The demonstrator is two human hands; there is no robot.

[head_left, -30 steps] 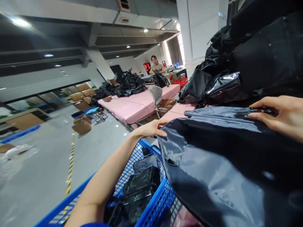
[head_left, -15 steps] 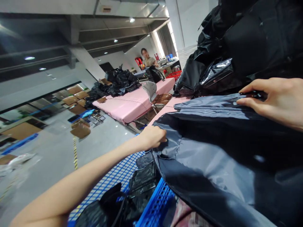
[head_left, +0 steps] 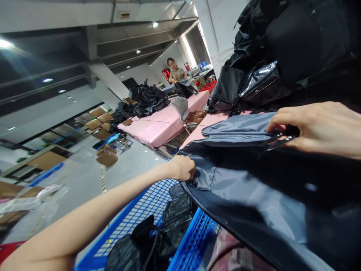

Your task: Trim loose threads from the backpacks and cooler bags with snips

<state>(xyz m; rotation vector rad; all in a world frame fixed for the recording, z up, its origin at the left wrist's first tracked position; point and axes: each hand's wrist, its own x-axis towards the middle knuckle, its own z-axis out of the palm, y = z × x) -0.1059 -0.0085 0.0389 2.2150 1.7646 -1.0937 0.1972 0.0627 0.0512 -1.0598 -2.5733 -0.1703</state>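
Note:
An opened black backpack (head_left: 254,188) with grey lining stretches across the right side in front of me. My left hand (head_left: 182,168) is closed in a fist on its left edge, bunching the grey lining. My right hand (head_left: 307,126), closed at the upper edge, grips small thread snips (head_left: 278,140) whose shiny metal blades lie against the fabric. The handle is mostly hidden in the palm. A grey inner flap (head_left: 237,126) stands up along the upper edge, left of the right hand.
Below the left arm, a blue plastic basket (head_left: 184,241) holds black bags (head_left: 132,246). Black bags (head_left: 293,41) are heaped at the right. Farther off are a pink-covered table (head_left: 152,130), a chair (head_left: 180,107) and a person (head_left: 176,72) working.
My right hand has shifted left and slightly down along the upper edge, and the snips' blades now show. The left hand keeps its hold on the backpack. The view has turned slightly.

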